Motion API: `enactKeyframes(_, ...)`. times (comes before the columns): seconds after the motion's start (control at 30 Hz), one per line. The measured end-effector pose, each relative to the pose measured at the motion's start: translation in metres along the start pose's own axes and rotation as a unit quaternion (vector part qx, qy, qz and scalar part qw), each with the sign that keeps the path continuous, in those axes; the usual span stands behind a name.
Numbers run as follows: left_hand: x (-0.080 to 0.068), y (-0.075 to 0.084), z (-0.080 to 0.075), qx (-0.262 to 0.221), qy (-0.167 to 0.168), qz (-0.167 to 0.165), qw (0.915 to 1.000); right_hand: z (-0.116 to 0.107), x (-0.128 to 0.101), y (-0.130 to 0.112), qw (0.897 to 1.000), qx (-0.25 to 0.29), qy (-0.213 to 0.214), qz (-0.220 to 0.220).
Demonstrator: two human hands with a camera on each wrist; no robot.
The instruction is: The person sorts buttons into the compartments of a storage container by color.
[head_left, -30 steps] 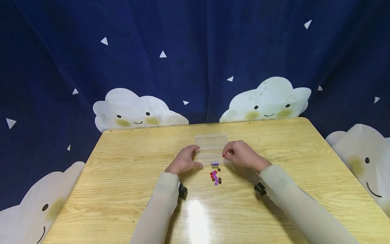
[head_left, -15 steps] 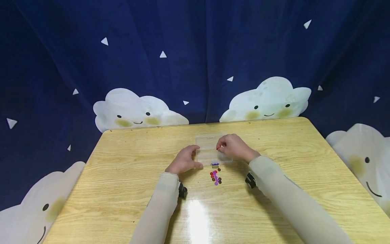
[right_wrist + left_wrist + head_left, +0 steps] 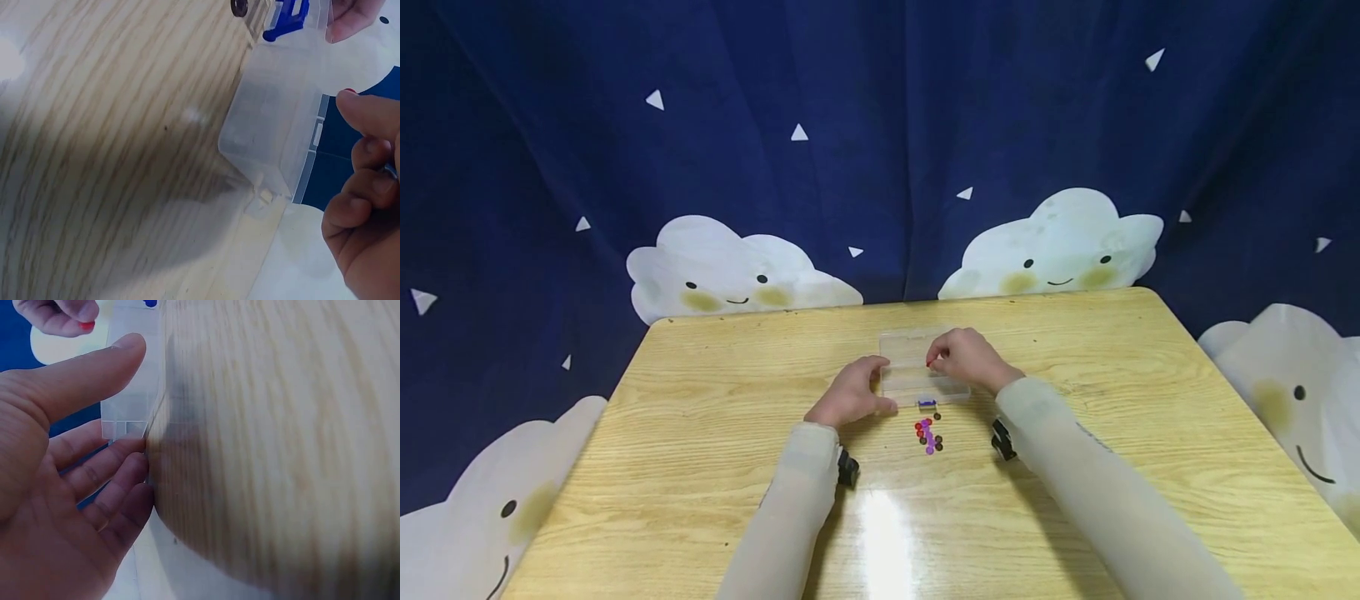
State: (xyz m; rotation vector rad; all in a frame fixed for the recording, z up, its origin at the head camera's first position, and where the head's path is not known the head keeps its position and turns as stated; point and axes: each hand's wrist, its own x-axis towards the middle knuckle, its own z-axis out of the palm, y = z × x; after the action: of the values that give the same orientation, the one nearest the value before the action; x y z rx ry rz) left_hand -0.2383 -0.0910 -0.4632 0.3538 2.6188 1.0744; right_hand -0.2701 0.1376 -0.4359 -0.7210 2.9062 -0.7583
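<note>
A clear plastic box (image 3: 904,385) stands with its lid (image 3: 904,343) folded back behind it; a blue clasp (image 3: 927,403) sits at its front. My left hand (image 3: 852,392) holds the box's left end, thumb along the front and fingers curled at the end wall. Over the box, my right hand (image 3: 972,360) pinches a small red button-like piece (image 3: 928,363) between thumb and forefinger. In the left wrist view the same red piece (image 3: 87,326) shows at the fingertips. Just in front of the box lie several small round pieces: purple (image 3: 929,450), red (image 3: 918,426) and brown (image 3: 938,447).
The wooden table (image 3: 730,392) carries the box near its middle. A dark blue curtain (image 3: 850,125) with white clouds hangs at its far edge. Dark wrist cameras (image 3: 1002,440) are strapped at both sleeves.
My right hand has moved left and slightly away from me, carrying the red button-like piece from the box's right side to over its middle. The left hand has stayed put.
</note>
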Motion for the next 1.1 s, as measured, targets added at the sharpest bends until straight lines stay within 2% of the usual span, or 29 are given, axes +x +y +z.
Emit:
enactKeyframes(0.17,0.000,0.001,-0.001,0.005,-0.002,0.000,1.0000,0.004,0.001,-0.002,1.000,-0.005,0.002,-0.006)
enactKeyframes(0.57,-0.002,0.002,-0.001,0.015,-0.002,0.009,0.9998,0.004,0.005,-0.010,1.000,-0.002,-0.004,0.011)
enactKeyframes(0.93,0.000,0.001,0.000,0.015,-0.002,0.009,0.9998,0.007,0.006,-0.012,0.998,0.000,-0.027,0.053)
enactKeyframes(1.1,0.000,0.000,-0.001,0.007,-0.002,0.012,0.9999,0.008,0.006,-0.011,0.998,-0.006,-0.032,0.057)
